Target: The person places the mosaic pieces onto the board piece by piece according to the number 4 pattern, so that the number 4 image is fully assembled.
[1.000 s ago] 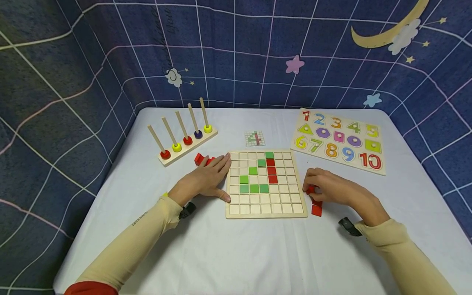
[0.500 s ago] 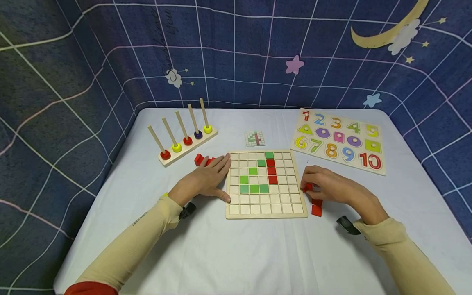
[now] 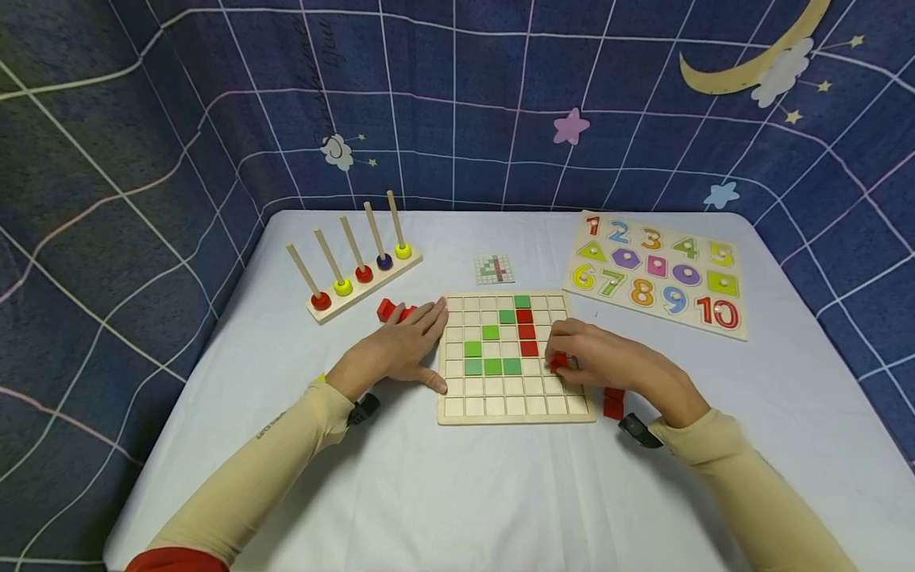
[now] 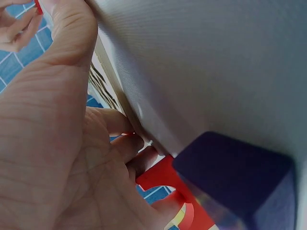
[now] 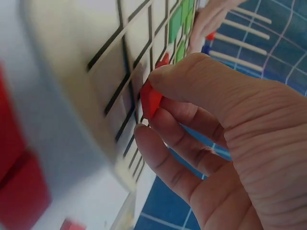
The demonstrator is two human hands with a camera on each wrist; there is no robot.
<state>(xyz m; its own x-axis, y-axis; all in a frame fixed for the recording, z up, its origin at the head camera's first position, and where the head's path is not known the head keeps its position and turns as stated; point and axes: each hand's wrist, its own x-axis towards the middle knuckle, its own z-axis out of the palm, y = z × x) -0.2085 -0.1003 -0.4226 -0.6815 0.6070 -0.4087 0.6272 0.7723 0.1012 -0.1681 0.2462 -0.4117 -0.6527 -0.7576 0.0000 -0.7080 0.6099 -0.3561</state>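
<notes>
A wooden grid board (image 3: 515, 407) lies mid-table, with several green tiles (image 3: 492, 366) and red tiles (image 3: 526, 331) in its cells. My left hand (image 3: 396, 347) rests along the board's left edge, fingers spread. Beside it lie red blocks (image 3: 386, 308); the left wrist view shows a dark blue block (image 4: 235, 177) close to that hand. Over the board's right part, my right hand (image 3: 608, 357) pinches a small red block (image 5: 151, 99) between thumb and fingers. Two more red blocks (image 3: 613, 403) lie off the board's right edge.
A small pattern card (image 3: 494, 269) lies behind the board. At the back left stands a peg rack (image 3: 372, 284) with coloured rings. A number puzzle board (image 3: 658, 274) lies at the back right. Grid-patterned cloth (image 3: 457, 71) hangs around the white table (image 3: 472, 492).
My right hand has picked up a red block from the table right of the board and carried it left over the board's right columns. The left hand has stayed in place.
</notes>
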